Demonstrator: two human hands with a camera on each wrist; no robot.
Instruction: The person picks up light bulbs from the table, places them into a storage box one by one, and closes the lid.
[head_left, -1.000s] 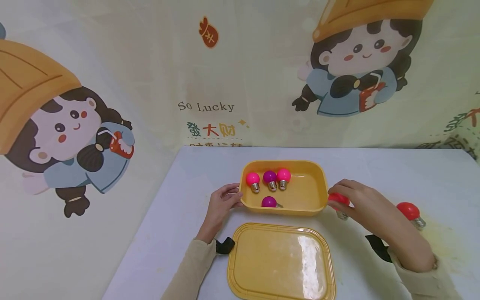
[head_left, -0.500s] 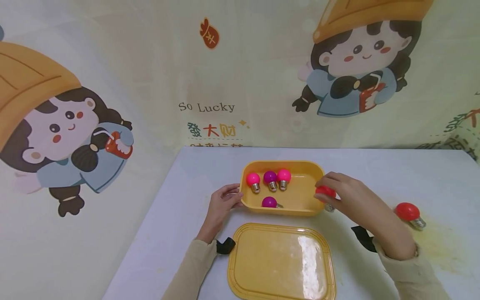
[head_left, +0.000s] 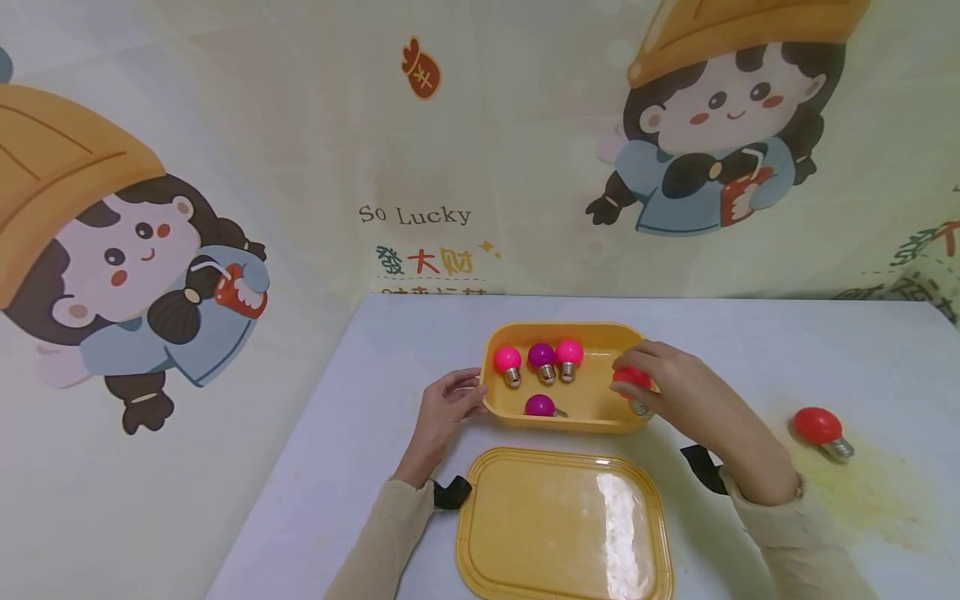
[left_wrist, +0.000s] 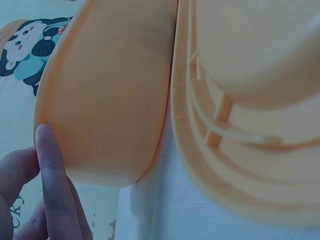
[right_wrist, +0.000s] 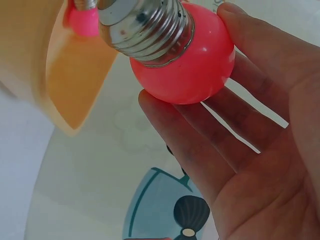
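Observation:
My right hand (head_left: 678, 387) pinches a red light bulb (head_left: 632, 379) by its globe, over the right end of a yellow plastic box (head_left: 592, 424). In the right wrist view the light bulb (right_wrist: 200, 65) has its metal screw base towards the box (right_wrist: 37, 65). Thumb and fingertips lie on opposite sides of the globe. My left hand (head_left: 442, 417) holds the box's left end at the rim; the left wrist view shows a fingertip on its wall (left_wrist: 107, 100). Inside the box lie two pink bulbs, one of them at the left (head_left: 507, 361), and two purple bulbs, one near the front (head_left: 539, 406).
A yellow lid (head_left: 555, 525) lies flat on the white table (head_left: 322, 467), in front of the box. Another red bulb (head_left: 818, 426) rests on the table at the right, beyond my right forearm. A printed cloth (head_left: 525, 150) hangs behind the table.
My right hand has carried the red bulb leftward, from beside the box to over its right end. The left hand and the box have stayed in place.

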